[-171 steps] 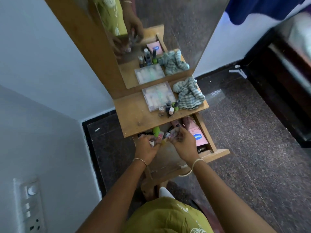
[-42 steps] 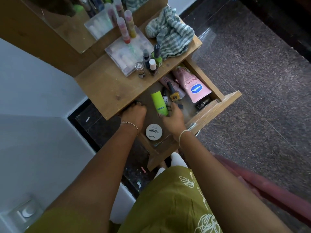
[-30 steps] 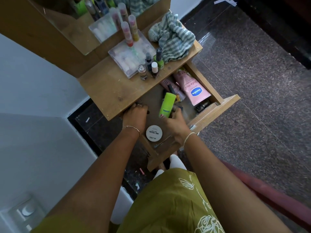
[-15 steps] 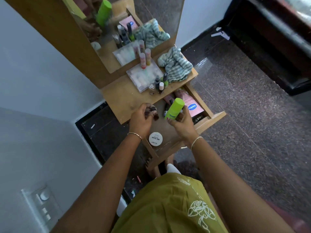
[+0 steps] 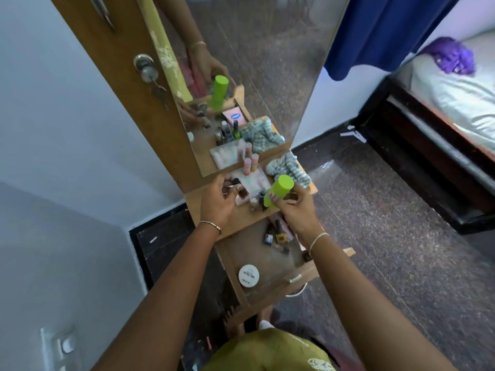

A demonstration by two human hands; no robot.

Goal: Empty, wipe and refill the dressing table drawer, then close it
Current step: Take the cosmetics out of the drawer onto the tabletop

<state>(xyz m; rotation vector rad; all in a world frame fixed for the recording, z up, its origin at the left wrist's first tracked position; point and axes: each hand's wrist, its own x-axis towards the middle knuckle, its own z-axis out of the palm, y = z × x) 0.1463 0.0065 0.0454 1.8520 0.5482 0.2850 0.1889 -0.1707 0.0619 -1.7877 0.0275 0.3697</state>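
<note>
Up over tabletop (image 5: pixel 214 210), right hand (image 5: pixel 296 210) gripped green tube (image 5: pixel 277 192), fingers wrapped round its lower part, cap tilted up. Left hand (image 5: pixel 218 200) closed on small dark bottles (image 5: pixel 237 187). Drawer (image 5: pixel 267 293) stood pulled open below: white round tin (image 5: pixel 248 275) near front, few nail polish bottles (image 5: pixel 276 235) at back. Striped cloth (image 5: pixel 290 170) lay bunched by mirror (image 5: pixel 267 62).

Soft, even daylight; slight blur, wide-angle bending at edges.
</note>
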